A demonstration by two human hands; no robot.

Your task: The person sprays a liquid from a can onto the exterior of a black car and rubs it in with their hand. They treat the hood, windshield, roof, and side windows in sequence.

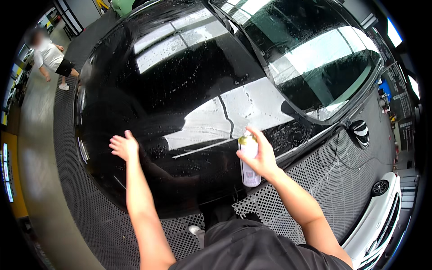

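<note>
As bands of pale light reflect off the wet black hood (180,101) of a parked car, a person in a dark shirt (252,247) leans over its near side with a spray can (250,168) in the right hand (264,155). The fingers of that hand curl around the upper part of the slim, pale-labelled can, the index finger reaching up to its top. The can is near the hood's near edge, toward the windshield (324,85), its base pointing toward the person. The left hand (126,146) holds nothing; its fingers are spread well apart over the front part of the hood, though whether they touch the paint cannot be told. Water droplets and smeary streaks mark the hood, and more drops bead on the windshield. A side mirror (360,134) juts from the near side of the car, above a floor of perforated grey tiles (292,202). At lower right stands a white car (378,229); at upper left, beyond the black car's front end, is another person (51,56) in a white top and black shorts.
</note>
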